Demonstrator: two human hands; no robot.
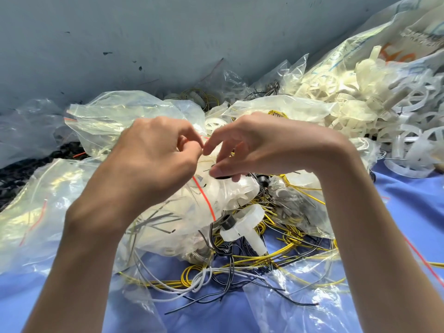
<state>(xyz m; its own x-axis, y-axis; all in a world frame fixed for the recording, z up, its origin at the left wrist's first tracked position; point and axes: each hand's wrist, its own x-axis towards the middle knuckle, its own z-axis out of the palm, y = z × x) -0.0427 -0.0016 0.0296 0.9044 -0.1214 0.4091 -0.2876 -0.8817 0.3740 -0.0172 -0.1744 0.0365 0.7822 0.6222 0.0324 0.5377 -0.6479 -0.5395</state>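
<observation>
My left hand and my right hand meet fingertip to fingertip above a clear zip bag with a red seal strip. The left fingers are curled and pinch the bag's top edge near the red strip. My right thumb and fingers hold a small black ring just over the bag. The bag holds white plastic parts and thin metal pins. Below it lies a white plastic spool with a black ring.
Yellow, black and white wires tangle on the blue cloth in front. More clear bags lie left; white plastic wheels pile up at the right. A grey wall stands behind.
</observation>
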